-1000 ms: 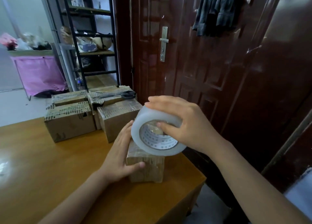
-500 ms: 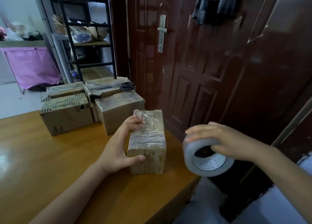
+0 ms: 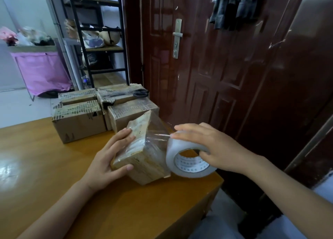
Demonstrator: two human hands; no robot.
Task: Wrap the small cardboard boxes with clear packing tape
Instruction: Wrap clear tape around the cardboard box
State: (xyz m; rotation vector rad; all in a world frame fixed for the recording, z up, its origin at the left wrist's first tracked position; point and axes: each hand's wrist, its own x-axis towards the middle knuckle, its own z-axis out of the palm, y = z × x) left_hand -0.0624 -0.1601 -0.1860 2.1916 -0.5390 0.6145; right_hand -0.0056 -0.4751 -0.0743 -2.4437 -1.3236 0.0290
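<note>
A small cardboard box (image 3: 144,159), partly covered in clear tape, stands tilted on one edge near the table's right corner. My left hand (image 3: 110,159) grips its left side, fingers on top and thumb on the near face. My right hand (image 3: 212,148) holds the roll of clear packing tape (image 3: 189,159) from above, thumb inside the core. The roll sits just right of the box. A stretch of clear tape (image 3: 156,132) runs from the roll across the box's top right face.
Several taped cardboard boxes (image 3: 79,119) stand at the back of the wooden table (image 3: 45,175), with black scissors (image 3: 137,93) lying on one. A dark red door (image 3: 207,67) is close behind; the table's right edge (image 3: 212,190) drops off near the roll.
The right hand brought the roll from off the table's edge back up against the box. The left hand tipped the box onto its edge, and tape now spans to its top.
</note>
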